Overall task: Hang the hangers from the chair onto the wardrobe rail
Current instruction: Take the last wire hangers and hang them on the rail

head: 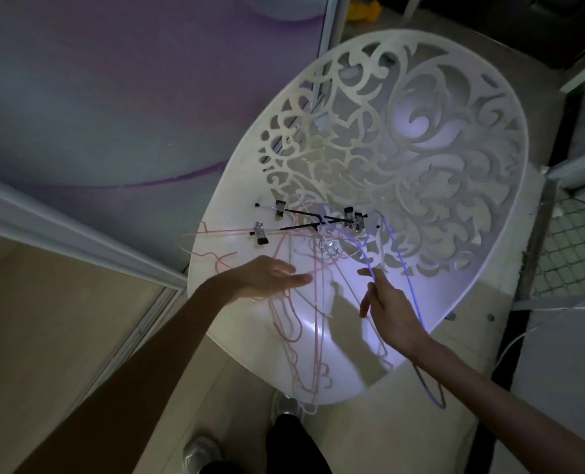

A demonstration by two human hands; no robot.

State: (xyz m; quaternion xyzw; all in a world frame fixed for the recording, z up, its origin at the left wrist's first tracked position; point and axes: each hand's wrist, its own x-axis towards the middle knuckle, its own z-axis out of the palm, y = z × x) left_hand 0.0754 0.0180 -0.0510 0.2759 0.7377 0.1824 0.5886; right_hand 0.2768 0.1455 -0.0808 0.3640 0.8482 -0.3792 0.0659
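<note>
A white chair (462,213) with a cut-out scroll back holds a tangle of thin hangers on its seat. Pink hangers (294,323) lie at the left, white ones in the middle, a blue hanger (404,268) at the right, and black clip hangers (304,218) sit toward the back. My left hand (267,278) hovers over the pink hangers with fingers stretched out, holding nothing. My right hand (386,309) reaches in beside the blue hanger, fingers loosely spread; the blue wire runs past its fingertips, and a grip on it does not show.
A sliding wardrobe door (96,97) with a purple pattern stands at the left, its metal track (79,234) running along the floor. A tiled floor (575,254) lies at the right. A yellow thing (362,12) sits at the far top. My shoes (202,453) show below.
</note>
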